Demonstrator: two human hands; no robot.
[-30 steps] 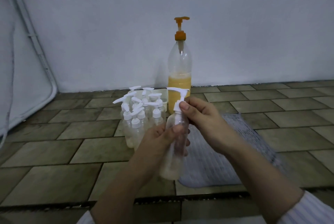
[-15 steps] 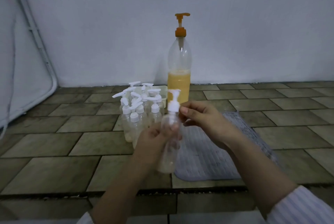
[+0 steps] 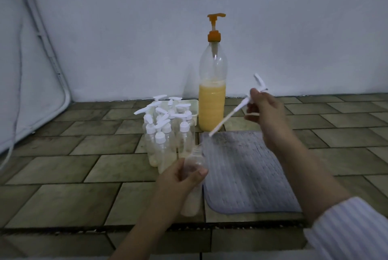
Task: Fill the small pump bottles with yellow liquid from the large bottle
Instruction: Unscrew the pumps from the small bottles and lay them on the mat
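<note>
A large clear bottle (image 3: 212, 100) with an orange pump stands on the tiled floor by the wall, about a third full of yellow liquid. My left hand (image 3: 178, 178) grips a small clear bottle (image 3: 194, 161) with its neck uncovered, a little pale liquid at its bottom. My right hand (image 3: 262, 108) holds the white pump head (image 3: 237, 110) clear of the bottle, up and to the right; its dip tube slants down-left over the mat. Several small pump bottles (image 3: 165, 133) with white pumps cluster left of the large bottle.
A grey ribbed mat (image 3: 247, 171) lies on the floor under my right forearm. A pale tray (image 3: 194, 105) sits behind the bottle cluster. A white wall runs behind, with a pale framed panel (image 3: 31, 83) leaning at the left.
My right hand has pulled the pump head out of the small bottle and lifted it up to the right. My left hand has lowered the bottle slightly.
</note>
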